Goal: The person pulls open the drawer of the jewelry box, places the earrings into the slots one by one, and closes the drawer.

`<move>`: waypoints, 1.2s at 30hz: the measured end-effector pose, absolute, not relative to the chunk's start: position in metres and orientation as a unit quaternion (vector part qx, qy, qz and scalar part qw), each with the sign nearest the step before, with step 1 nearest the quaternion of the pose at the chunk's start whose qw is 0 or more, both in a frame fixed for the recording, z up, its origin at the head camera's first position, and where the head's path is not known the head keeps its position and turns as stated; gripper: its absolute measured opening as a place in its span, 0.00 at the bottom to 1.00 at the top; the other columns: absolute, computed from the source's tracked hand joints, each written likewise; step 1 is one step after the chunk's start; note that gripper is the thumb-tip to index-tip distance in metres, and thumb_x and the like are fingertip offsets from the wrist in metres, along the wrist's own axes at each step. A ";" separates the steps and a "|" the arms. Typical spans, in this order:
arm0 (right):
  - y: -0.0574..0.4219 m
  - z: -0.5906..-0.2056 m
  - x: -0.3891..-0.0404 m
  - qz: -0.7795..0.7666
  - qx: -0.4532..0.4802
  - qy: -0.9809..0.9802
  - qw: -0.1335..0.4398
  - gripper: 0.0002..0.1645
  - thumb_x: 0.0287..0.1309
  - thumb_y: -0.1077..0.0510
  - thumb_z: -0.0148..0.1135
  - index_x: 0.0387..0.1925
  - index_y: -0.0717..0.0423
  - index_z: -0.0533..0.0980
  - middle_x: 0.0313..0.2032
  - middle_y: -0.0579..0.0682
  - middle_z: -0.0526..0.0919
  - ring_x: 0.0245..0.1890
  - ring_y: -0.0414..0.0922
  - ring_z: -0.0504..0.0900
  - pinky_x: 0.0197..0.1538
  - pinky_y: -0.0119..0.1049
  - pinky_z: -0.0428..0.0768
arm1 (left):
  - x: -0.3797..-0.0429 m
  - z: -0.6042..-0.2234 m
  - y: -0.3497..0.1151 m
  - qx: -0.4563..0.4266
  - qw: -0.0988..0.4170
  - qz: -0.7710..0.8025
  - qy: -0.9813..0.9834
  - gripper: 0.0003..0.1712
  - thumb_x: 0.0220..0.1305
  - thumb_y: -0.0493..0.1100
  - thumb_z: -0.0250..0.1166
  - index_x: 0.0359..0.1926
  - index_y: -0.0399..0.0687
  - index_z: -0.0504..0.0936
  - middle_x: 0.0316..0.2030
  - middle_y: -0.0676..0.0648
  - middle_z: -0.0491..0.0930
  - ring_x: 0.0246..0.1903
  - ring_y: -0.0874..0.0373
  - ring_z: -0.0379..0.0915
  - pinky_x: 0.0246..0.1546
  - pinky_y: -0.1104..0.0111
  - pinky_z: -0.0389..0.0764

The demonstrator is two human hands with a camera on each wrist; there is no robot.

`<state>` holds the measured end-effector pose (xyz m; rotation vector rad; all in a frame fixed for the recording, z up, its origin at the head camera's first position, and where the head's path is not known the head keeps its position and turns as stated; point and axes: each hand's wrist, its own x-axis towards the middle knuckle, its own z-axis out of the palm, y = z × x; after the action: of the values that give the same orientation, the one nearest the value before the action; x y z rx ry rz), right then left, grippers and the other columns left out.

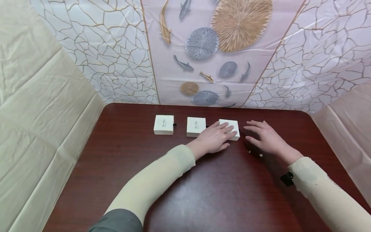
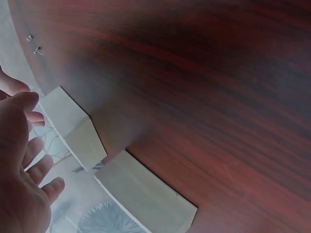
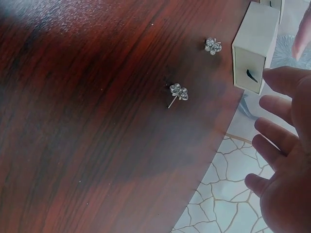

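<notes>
My left hand (image 1: 215, 137) lies with fairly straight fingers over the rightmost small white drawer box (image 1: 232, 122), partly covering its lid. To the right of that box, my right hand (image 1: 268, 138) is held with fingers apart and nothing between them. In the right wrist view, the box's end face shows a black ribbon tab (image 3: 251, 75) close to the right fingertips; contact there I cannot tell. Two silvery stud earrings, one nearer the box (image 3: 213, 46) and one with its post showing (image 3: 178, 92), lie on the dark wooden table (image 1: 185, 193) below the right hand.
Two similar white boxes stand in a row to the left, a middle box (image 1: 196, 125) and a left box (image 1: 164, 124) with its own black tab. A patterned cloth backdrop (image 1: 203, 80) hangs behind the table's far edge. Beige cloth walls (image 1: 58, 129) flank both sides.
</notes>
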<state>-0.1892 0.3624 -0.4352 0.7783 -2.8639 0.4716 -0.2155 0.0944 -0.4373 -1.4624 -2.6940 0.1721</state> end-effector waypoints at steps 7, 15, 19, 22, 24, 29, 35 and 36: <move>0.364 -0.437 -0.191 0.156 0.253 -0.953 0.064 0.26 0.66 0.59 0.74 0.62 0.66 0.82 0.67 0.71 0.77 0.69 0.70 0.72 0.75 0.74 0.59 | -0.221 -0.441 0.104 -0.469 0.029 0.055 -0.881 0.36 0.82 0.60 0.55 0.84 0.61 0.62 0.82 0.52 0.61 0.82 0.53 0.53 0.82 0.54 0.57; 0.364 -0.440 -0.194 0.159 0.251 -0.953 0.065 0.25 0.66 0.59 0.73 0.61 0.65 0.82 0.67 0.71 0.77 0.69 0.71 0.72 0.74 0.75 0.60 | -0.227 -0.445 0.112 -0.463 0.018 0.057 -0.884 0.35 0.83 0.60 0.55 0.84 0.61 0.63 0.82 0.52 0.60 0.82 0.52 0.53 0.82 0.53 0.58; 0.364 -0.440 -0.195 0.160 0.250 -0.953 0.065 0.24 0.66 0.59 0.73 0.61 0.65 0.82 0.66 0.71 0.77 0.69 0.71 0.72 0.74 0.75 0.60 | -0.230 -0.446 0.115 -0.460 0.011 0.055 -0.886 0.35 0.83 0.59 0.55 0.84 0.62 0.63 0.82 0.51 0.60 0.82 0.51 0.53 0.81 0.54 0.59; 0.363 -0.440 -0.196 0.160 0.251 -0.953 0.065 0.24 0.66 0.59 0.73 0.60 0.65 0.83 0.66 0.71 0.78 0.69 0.72 0.72 0.74 0.75 0.60 | -0.230 -0.447 0.116 -0.462 0.013 0.059 -0.885 0.34 0.83 0.58 0.55 0.84 0.62 0.63 0.82 0.51 0.61 0.82 0.51 0.54 0.80 0.54 0.61; 0.363 -0.440 -0.197 0.159 0.251 -0.953 0.065 0.24 0.67 0.59 0.73 0.60 0.65 0.83 0.66 0.72 0.77 0.69 0.72 0.72 0.74 0.75 0.59 | -0.231 -0.448 0.117 -0.463 0.015 0.062 -0.884 0.34 0.83 0.58 0.55 0.83 0.62 0.64 0.82 0.51 0.61 0.82 0.50 0.55 0.80 0.54 0.63; 0.362 -0.438 -0.199 0.159 0.248 -0.954 0.059 0.23 0.67 0.59 0.72 0.60 0.65 0.83 0.66 0.72 0.77 0.70 0.72 0.71 0.74 0.76 0.59 | -0.232 -0.449 0.119 -0.464 0.017 0.061 -0.883 0.33 0.83 0.57 0.56 0.83 0.62 0.65 0.81 0.51 0.63 0.81 0.51 0.56 0.79 0.54 0.65; 0.359 -0.436 -0.199 0.160 0.241 -0.956 0.048 0.22 0.68 0.59 0.72 0.59 0.66 0.84 0.66 0.71 0.77 0.71 0.71 0.71 0.74 0.76 0.58 | -0.235 -0.452 0.120 -0.471 0.020 0.058 -0.880 0.32 0.83 0.57 0.55 0.83 0.61 0.66 0.81 0.51 0.64 0.80 0.50 0.58 0.78 0.54 0.65; 0.359 -0.435 -0.199 0.159 0.239 -0.957 0.045 0.22 0.68 0.59 0.72 0.59 0.66 0.83 0.67 0.71 0.77 0.71 0.71 0.71 0.74 0.76 0.58 | -0.235 -0.452 0.119 -0.472 0.020 0.057 -0.879 0.32 0.83 0.57 0.55 0.83 0.61 0.66 0.81 0.51 0.64 0.80 0.51 0.58 0.79 0.54 0.65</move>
<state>-0.1994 0.3587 -0.4354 0.7311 -2.9236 0.4860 -0.2354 0.1195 -0.4519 -1.4653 -2.7280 0.1782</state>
